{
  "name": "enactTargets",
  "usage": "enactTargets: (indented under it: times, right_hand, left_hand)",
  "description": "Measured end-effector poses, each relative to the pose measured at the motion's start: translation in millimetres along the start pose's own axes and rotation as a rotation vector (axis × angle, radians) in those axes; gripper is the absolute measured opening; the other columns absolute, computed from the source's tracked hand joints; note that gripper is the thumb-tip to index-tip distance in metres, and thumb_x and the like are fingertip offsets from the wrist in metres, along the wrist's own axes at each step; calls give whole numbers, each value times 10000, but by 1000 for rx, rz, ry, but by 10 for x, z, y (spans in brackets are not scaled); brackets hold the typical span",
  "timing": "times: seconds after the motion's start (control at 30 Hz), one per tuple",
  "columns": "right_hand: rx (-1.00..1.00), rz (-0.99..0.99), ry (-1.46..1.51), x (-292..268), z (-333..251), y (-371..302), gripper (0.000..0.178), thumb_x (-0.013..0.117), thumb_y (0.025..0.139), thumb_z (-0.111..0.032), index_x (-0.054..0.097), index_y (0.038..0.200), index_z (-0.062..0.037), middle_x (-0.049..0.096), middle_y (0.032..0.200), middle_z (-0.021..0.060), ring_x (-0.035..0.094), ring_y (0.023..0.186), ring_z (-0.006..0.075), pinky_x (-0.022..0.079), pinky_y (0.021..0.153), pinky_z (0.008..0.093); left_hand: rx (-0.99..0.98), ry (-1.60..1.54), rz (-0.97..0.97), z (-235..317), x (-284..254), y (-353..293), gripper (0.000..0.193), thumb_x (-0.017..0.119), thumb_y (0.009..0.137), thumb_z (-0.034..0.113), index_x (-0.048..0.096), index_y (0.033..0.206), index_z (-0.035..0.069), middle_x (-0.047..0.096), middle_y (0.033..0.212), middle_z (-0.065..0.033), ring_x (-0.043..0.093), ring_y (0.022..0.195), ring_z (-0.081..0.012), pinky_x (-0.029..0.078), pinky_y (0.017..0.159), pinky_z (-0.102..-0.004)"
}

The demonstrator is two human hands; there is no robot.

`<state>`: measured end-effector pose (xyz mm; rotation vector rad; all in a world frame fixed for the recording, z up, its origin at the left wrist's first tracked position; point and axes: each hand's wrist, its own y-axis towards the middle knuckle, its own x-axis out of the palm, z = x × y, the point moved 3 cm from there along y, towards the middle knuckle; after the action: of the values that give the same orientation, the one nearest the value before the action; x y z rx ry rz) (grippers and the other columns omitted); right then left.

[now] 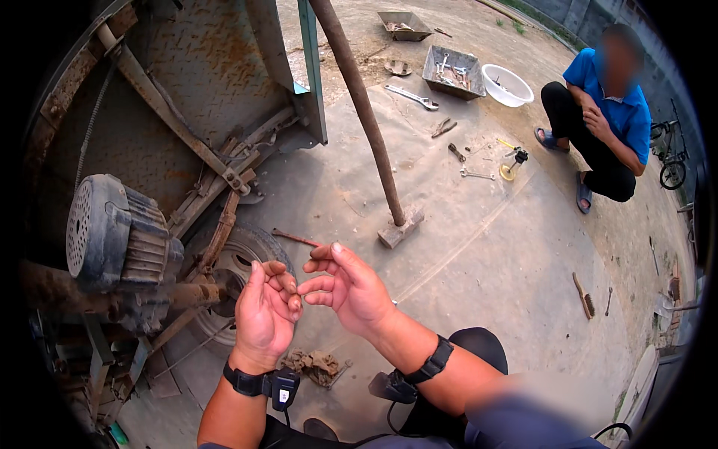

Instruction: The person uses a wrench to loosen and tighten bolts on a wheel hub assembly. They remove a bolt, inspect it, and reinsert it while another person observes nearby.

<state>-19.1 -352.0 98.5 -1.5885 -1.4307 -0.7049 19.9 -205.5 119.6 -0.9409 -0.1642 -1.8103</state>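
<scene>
My left hand (266,314) is held palm up, its fingers curled loosely inward; anything small inside them is too hard to make out. My right hand (351,288) is beside it, thumb raised and fingers half bent and apart, with fingertips meeting those of the left. Both hands hover above the ground beside a rubber-tyred wheel (258,239) of a rusty machine. Just beyond them lies a reddish metal rod (295,238). A crumpled brown rag (320,367) and a small wrench (340,372) are on the ground below my wrists.
On the left stand a dusty electric motor (123,232) and a rusty metal panel (198,60). A sledgehammer (402,228) rises ahead. Beyond are an adjustable wrench (411,97), pliers (444,127), a tool tray (455,73) and a white basin (507,86). A person (606,112) squats right, past a wire brush (583,296).
</scene>
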Motion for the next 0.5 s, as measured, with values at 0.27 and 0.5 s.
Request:
enactTargets:
  times: [0.27,0.5]
  right_hand:
    - [3,-1,7,-2,-4,-23,385,486,1034,-399,516,1193,-50,597,1076,117,699,858,213,580,719,304]
    - [0,-7,11,-6,-12,-34,388,489,1032,-402,517,1194,-51,600,1073,115,698,854,209,581,718,307]
  left_hand:
    - [-3,10,3,-19,17,-15,402,406,1059,450,594,1056,95,632,804,-34,581,613,-141,430,533,-258]
    - [-2,17,8,-27,33,-20,401,411,1057,455,589,1050,96,628,806,-30,577,610,-139,429,533,-258]
